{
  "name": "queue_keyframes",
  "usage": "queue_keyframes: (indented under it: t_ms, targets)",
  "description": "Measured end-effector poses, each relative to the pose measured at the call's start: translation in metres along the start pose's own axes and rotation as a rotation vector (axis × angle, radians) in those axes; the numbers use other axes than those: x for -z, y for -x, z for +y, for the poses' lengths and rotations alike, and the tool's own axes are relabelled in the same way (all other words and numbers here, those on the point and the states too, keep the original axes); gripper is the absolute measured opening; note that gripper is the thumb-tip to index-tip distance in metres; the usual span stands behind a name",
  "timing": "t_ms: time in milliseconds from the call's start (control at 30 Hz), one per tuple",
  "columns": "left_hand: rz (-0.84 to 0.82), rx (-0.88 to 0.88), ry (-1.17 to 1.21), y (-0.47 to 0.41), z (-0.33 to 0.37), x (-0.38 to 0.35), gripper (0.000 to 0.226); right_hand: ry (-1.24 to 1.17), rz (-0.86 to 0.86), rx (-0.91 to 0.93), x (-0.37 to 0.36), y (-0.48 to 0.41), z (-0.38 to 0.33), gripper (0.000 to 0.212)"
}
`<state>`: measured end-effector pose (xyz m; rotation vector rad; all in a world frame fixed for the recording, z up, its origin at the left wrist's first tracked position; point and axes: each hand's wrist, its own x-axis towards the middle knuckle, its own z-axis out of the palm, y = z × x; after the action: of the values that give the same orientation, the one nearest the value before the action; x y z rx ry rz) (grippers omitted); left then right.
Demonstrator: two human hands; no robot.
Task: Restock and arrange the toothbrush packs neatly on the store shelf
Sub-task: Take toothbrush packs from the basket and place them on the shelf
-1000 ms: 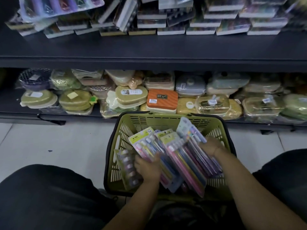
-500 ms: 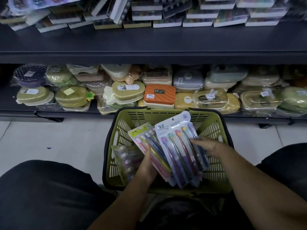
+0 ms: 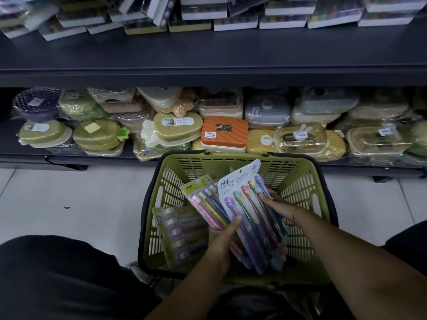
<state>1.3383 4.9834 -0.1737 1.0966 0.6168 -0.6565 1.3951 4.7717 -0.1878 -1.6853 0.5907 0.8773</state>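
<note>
At the left edge of the view, a knee in dark cloth [image 3: 57,273] is bent over the pale tiled floor [image 3: 80,192]. A green plastic shopping basket [image 3: 305,192] stands on that floor, its far rim just before the front edge of the bottom shelf [image 3: 27,158].

Inside the basket, a clear multi-brush pack [image 3: 178,232] leans on edge against the left wall. To its right, the left hand [image 3: 221,239] grips a fan of toothbrush packs from beneath, with the thumb laid across their front and the fingers curled behind. The green-header pack [image 3: 203,199] is the leftmost in the fan. The white-header pack [image 3: 242,204], holding five brushes with coloured heads, lies on top of it and is tilted up toward the far rim. More packs sit under these two, but their number cannot be told.

The right hand [image 3: 277,209] pinches the white-header pack's right edge, with one digit on the front and the other fingers behind.

The whole fan is held above the middle of the basket, well short of either shelf.

On the bottom shelf, film-wrapped lidded cases [image 3: 97,135] are piled along the front, with an orange case [image 3: 224,132] near the middle. On the upper shelf [image 3: 208,56], white-edged boxed packs [image 3: 235,23] lie in uneven stacks toward the back.
</note>
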Motion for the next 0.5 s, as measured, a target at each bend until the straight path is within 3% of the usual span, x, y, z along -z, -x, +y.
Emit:
queue_keyframes:
  t_ms: [67,167,367,500]
  targets:
    - [0.099,0.024,0.024,-0.004,-0.003,-0.004,0.082,0.082,-0.008,0.03,-0.001,-0.007,0.0,0.091]
    - [0.216,0.063,0.102,-0.007,-0.002,-0.003,0.055,0.157,-0.022,0.004,-0.002,-0.01,-0.002,0.099]
    - [0.179,-0.059,0.132,0.001,0.009,-0.006,0.069,0.152,-0.083,-0.058,0.0,0.001,-0.008,0.104]
    - [0.273,-0.038,0.063,0.008,0.032,-0.005,0.052,0.238,-0.223,-0.11,0.002,0.021,-0.027,0.106]
